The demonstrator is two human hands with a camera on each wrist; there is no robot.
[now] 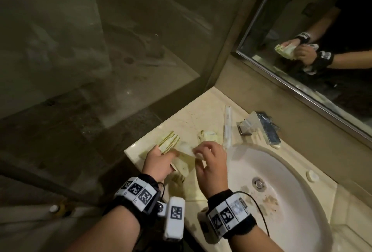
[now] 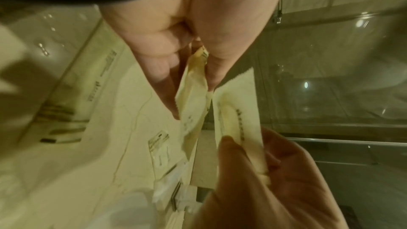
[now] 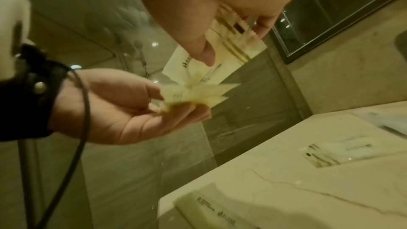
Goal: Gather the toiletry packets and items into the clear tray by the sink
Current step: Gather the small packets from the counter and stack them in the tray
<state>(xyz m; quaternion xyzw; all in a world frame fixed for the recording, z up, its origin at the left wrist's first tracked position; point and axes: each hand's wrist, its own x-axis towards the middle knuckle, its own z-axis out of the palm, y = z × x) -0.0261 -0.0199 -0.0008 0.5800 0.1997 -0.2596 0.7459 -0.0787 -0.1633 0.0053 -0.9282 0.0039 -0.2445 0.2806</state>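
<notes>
Over the front left of the counter, my left hand (image 1: 171, 155) grips a small fanned bunch of cream toiletry packets (image 1: 169, 143) with gold stripes, also seen in the wrist views (image 2: 193, 84) (image 3: 193, 93). My right hand (image 1: 198, 154) pinches one more cream packet (image 2: 240, 128) (image 3: 231, 41) between thumb and fingers; its far end meets the bunch. A further packet (image 1: 208, 135) (image 3: 337, 151) lies flat on the counter beyond my hands. A long thin wrapped item (image 1: 227, 129) lies beside it. I cannot make out a clear tray.
The white sink basin (image 1: 281, 201) lies to the right, with a chrome faucet (image 1: 263, 128) behind it and a small white cap (image 1: 312, 175) on the rim. A mirror (image 1: 322, 70) hangs behind. The marble counter (image 1: 185, 115) ends at a glass shower wall (image 1: 100, 50) on the left.
</notes>
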